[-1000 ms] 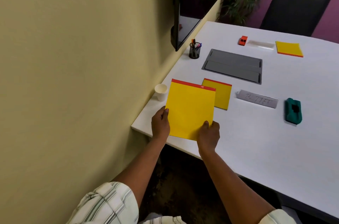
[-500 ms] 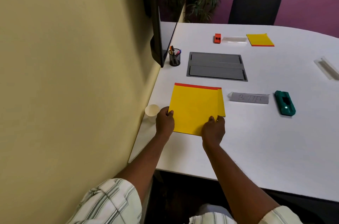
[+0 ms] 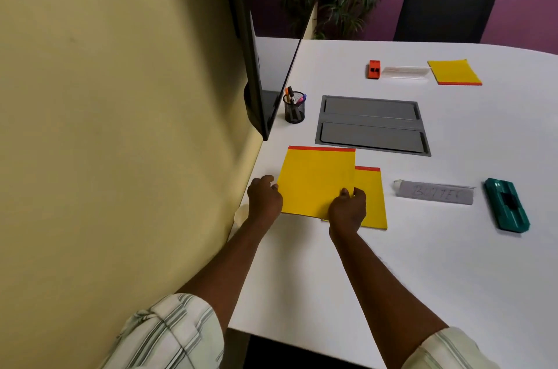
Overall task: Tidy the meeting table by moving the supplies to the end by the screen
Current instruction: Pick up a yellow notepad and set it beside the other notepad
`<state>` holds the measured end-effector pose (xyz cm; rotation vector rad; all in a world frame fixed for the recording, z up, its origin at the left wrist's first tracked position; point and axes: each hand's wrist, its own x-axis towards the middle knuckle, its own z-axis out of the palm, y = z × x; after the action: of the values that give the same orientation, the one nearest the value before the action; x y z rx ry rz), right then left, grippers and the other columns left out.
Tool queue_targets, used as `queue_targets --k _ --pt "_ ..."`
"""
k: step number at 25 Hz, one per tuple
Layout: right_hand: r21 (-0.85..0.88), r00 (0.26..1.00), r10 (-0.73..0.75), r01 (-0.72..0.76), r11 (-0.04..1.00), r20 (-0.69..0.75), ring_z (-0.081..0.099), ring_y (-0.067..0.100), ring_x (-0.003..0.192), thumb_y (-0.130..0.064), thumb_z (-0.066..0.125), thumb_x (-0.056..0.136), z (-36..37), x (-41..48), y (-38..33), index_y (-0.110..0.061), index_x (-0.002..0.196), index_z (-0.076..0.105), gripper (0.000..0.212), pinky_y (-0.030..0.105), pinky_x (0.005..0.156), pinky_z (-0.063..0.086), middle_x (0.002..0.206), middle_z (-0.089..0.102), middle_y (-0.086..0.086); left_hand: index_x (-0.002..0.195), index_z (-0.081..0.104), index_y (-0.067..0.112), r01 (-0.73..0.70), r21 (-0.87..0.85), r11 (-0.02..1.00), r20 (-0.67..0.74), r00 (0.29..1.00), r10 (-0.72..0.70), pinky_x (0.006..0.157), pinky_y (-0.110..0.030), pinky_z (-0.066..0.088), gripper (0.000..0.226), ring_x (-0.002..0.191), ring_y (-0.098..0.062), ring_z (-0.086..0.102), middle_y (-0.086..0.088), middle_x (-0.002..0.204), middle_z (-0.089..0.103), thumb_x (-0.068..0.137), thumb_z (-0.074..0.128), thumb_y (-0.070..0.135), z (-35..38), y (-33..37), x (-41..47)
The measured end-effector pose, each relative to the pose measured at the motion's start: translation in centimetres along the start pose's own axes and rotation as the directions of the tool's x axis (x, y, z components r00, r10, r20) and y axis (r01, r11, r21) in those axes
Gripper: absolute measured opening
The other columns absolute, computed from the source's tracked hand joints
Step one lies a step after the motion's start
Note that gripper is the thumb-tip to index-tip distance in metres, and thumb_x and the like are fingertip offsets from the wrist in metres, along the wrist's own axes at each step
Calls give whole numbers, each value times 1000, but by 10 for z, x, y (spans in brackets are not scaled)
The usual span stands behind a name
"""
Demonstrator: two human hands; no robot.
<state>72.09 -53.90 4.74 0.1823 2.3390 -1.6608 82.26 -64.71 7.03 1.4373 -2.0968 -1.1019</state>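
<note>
A yellow pad with a red top strip [image 3: 314,178] is held low over the white table [image 3: 453,263], close to the wall. My left hand [image 3: 264,198] grips its near left corner and my right hand [image 3: 347,210] grips its near right edge. It overlaps a second yellow pad [image 3: 370,196] lying flat beneath and to the right. A third yellow pad [image 3: 454,71] lies far back. The wall-mounted screen [image 3: 256,75] hangs at the left end, with a mesh pen cup [image 3: 294,107] beside it.
A grey name plate [image 3: 434,192] and a teal eraser [image 3: 507,204] lie to the right. A grey cable hatch [image 3: 373,124] is set in the table. An orange sharpener-like block [image 3: 374,68] and clear holder [image 3: 406,71] sit far back. A paper cup [image 3: 241,213] peeks out behind my left wrist. A black chair [image 3: 447,3] stands beyond.
Both hands carried the held pad forward over the table and lowered it onto the second pad; it now sits left of that pad, leaving its right part showing.
</note>
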Motion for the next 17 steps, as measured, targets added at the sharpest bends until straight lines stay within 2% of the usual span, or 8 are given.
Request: queue_targets --k 4,7,9,13,17 --pt "21 998 8 -9 1000 56 53 36 116 -16 47 98 42 40 -13 -6 135 45 38 33 79 38 129 56 19 123 56 -3 -29 99 995 -53 998 34 97 -33 40 31 118 -32 52 -21 125 57 97 44 10 -5 12 51" --pt "26 995 32 -34 999 98 55 35 112 -18 46 99 74 57 -14 -7 134 46 36 34 79 40 126 58 19 113 61 -3 23 99 995 -83 996 -15 82 -22 35 29 112 -31 55 -19 119 62 98 42 13 -6 10 78" --pt "15 992 44 -47 999 121 57 35 111 -18 46 99 91 62 -10 -7 133 47 36 33 77 39 124 59 18 113 61 -2 53 115 992 -74 996 -44 78 -21 33 28 110 -30 56 -18 118 62 99 40 12 -3 6 91" --pt "-8 989 49 -48 999 141 57 36 110 -17 47 98 114 68 0 -7 130 49 33 34 77 41 124 59 17 121 56 1 72 203 976 -3 997 -73 85 -29 39 30 113 -31 53 -17 123 59 100 38 13 4 -3 109" --pt "-37 985 68 -63 997 156 57 37 109 -18 46 99 131 75 10 -7 127 50 31 34 78 40 122 60 18 121 55 4 88 236 968 36 994 -100 83 -28 37 30 114 -31 52 -16 124 58 100 36 14 11 -15 125"
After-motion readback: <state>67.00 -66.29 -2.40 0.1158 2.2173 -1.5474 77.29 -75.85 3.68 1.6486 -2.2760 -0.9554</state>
